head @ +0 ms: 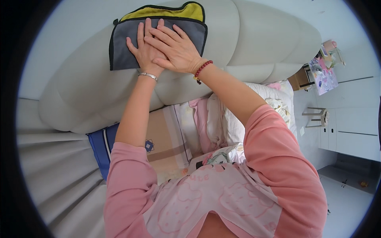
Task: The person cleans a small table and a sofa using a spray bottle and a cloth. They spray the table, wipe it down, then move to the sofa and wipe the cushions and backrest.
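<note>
A cloth (125,41), grey with black edging and a yellow fleecy side showing at its folded top, lies against the padded, light grey headboard (262,35). My left hand (148,53) rests flat on the cloth's grey side, fingers spread, with a silver bracelet at the wrist. Across it lies my right hand (180,50), its palm over the back of the left and its fingers apart; a red bead bracelet circles that wrist. Neither hand grips the cloth. Part of the left hand is hidden beneath the right.
Below the headboard lie a beige and blue mat (166,128), a pink cloth (201,119) and white bedding (232,125). Grey curtains (59,166) hang at left. A cluttered desk (326,80), a stool (323,117) and white cabinets (357,119) stand at right.
</note>
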The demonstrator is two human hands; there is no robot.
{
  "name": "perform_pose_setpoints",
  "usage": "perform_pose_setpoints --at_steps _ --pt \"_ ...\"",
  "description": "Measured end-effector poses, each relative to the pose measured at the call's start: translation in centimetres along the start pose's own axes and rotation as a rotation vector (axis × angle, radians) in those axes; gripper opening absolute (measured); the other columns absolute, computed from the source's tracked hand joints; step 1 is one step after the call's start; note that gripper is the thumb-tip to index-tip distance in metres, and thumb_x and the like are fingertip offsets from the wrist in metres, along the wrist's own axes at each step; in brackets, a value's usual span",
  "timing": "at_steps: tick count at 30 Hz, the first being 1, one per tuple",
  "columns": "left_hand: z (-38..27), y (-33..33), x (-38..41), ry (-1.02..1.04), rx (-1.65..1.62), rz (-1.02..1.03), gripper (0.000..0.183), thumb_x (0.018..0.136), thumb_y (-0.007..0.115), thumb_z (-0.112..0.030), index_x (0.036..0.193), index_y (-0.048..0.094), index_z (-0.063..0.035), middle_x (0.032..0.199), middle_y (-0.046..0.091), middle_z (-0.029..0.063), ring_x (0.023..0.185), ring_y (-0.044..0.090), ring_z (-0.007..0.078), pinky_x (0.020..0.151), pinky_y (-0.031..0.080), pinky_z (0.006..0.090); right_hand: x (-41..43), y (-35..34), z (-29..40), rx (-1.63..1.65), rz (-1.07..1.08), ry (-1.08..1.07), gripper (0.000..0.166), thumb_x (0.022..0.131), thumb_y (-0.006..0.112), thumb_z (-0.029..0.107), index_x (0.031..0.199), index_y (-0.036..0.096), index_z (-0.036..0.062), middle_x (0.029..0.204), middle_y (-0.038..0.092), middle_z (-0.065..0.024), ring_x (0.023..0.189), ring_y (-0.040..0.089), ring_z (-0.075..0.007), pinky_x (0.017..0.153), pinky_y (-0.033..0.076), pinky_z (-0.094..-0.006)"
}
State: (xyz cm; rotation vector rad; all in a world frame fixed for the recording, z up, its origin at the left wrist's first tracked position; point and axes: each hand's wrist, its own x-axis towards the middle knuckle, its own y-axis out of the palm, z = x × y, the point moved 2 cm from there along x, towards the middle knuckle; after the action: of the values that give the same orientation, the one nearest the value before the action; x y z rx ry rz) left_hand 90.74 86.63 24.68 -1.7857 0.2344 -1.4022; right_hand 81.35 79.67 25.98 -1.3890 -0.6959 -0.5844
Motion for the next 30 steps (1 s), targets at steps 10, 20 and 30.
perform_pose_setpoints --at_steps 10,20,30 --pt "-3.3 7.2 -15.2 0.141 -0.119 0.050 0.034 0.077 0.061 -0.021 0.111 0.064 -0.0272 0.127 0.049 -0.0022 0.113 0.045 0.0193 0.093 0.031 0.0460 -16.1 3.7 -3.0 -0.090 0.227 0.017 0.054 0.076 0.066 0.021 0.127 0.051 0.0274 0.116 0.054 0.0065 0.104 0.049 -0.0159 0.092 0.039 -0.0376" --pt "-4.7 13.0 -22.4 -0.033 -0.266 0.420 0.012 0.075 0.064 -0.019 0.081 0.061 -0.0093 0.092 0.058 0.0072 0.102 0.051 0.0267 0.087 0.038 0.0518 -23.2 8.3 -4.7 0.183 0.844 0.334 0.031 0.087 0.045 0.017 0.117 0.052 0.0155 0.104 0.062 -0.0105 0.087 0.064 -0.0296 0.075 0.051 -0.0415" --pt "-2.9 -3.9 -4.5 -0.153 -0.044 -0.144 0.065 0.070 0.062 -0.027 0.128 0.044 -0.0030 0.128 0.042 0.0201 0.127 0.032 0.0390 0.107 0.011 0.0633 0.3 -6.9 -0.1 -0.093 -0.064 -0.174 0.023 0.070 0.063 0.016 0.091 0.054 0.0186 0.093 0.052 0.0026 0.087 0.052 -0.0178 0.062 0.045 -0.0395"
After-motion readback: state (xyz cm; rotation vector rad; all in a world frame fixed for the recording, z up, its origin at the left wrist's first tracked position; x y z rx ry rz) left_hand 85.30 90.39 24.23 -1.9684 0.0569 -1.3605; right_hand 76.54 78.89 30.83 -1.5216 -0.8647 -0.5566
